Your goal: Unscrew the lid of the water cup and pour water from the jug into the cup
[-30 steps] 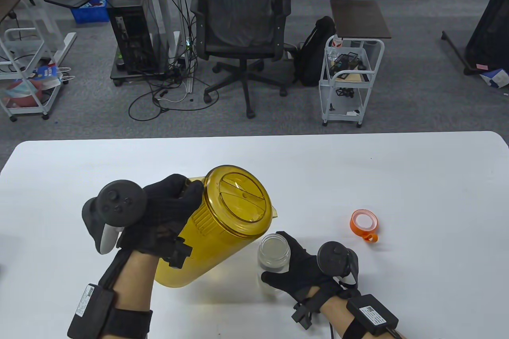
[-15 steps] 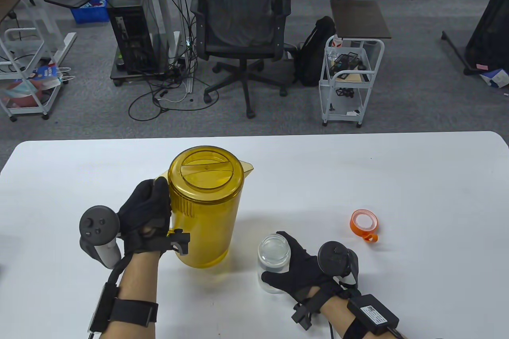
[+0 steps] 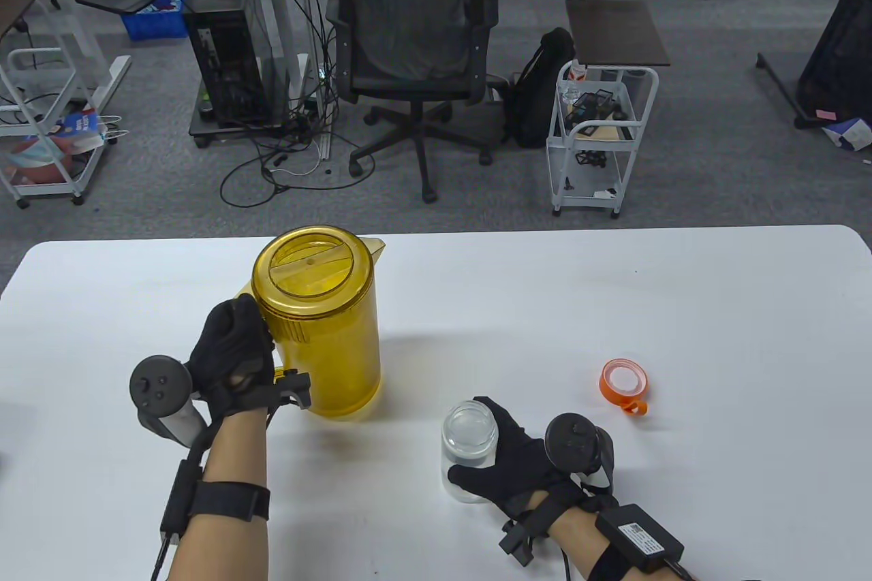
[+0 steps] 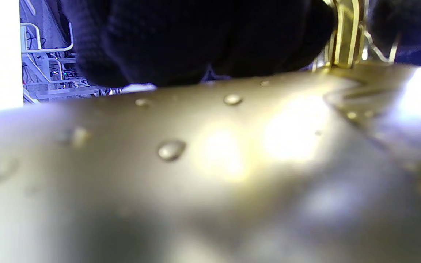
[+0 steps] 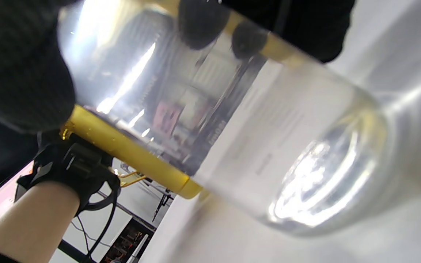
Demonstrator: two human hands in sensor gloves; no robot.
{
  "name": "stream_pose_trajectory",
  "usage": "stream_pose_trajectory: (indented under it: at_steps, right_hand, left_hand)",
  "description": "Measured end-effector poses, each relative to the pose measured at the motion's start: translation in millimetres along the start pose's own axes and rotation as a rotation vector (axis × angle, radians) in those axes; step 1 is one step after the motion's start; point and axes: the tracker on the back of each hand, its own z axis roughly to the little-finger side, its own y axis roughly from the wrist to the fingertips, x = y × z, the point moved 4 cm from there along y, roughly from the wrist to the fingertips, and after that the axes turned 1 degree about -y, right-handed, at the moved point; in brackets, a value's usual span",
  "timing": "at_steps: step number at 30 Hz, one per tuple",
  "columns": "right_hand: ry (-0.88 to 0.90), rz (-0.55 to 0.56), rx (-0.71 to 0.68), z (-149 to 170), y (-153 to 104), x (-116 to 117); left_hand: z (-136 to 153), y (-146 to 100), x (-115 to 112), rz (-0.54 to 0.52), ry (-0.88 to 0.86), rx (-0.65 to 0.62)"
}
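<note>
The yellow jug stands upright on the white table, left of centre, spout pointing right. My left hand grips its handle; up close the jug's wall fills the left wrist view, with droplets on it. The clear cup stands open near the front edge and holds water. My right hand wraps around the cup from the right; its fingertips press the cup's wall. The orange lid lies on the table to the right of the cup, apart from both hands.
Beyond the table's far edge stand an office chair, a white wire cart and a computer tower. The jug's bottom edge shows behind the cup in the right wrist view.
My left hand tipped the jug back from its tilt over the cup, carried it left and away, and set it upright. The right hand and cup stayed put.
</note>
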Motion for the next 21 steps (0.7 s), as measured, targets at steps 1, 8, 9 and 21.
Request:
stream_pose_trajectory:
  at_steps: [1, 8, 9, 21]
  right_hand:
    - [0.000, 0.000, 0.000, 0, 0, 0]
    - [0.001, -0.002, -0.001, 0, 0, 0]
    - [0.001, -0.002, -0.001, 0, 0, 0]
    - [0.005, -0.010, 0.009, 0, 0, 0]
  left_hand:
    - [1, 2, 0, -0.001, 0.002, -0.002]
    - [14, 8, -1, -0.016, 0.020, 0.009]
    - [15, 9, 0, -0.018, 0.014, 0.012]
    - [17, 20, 8, -0.034, 0.067, -0.007]
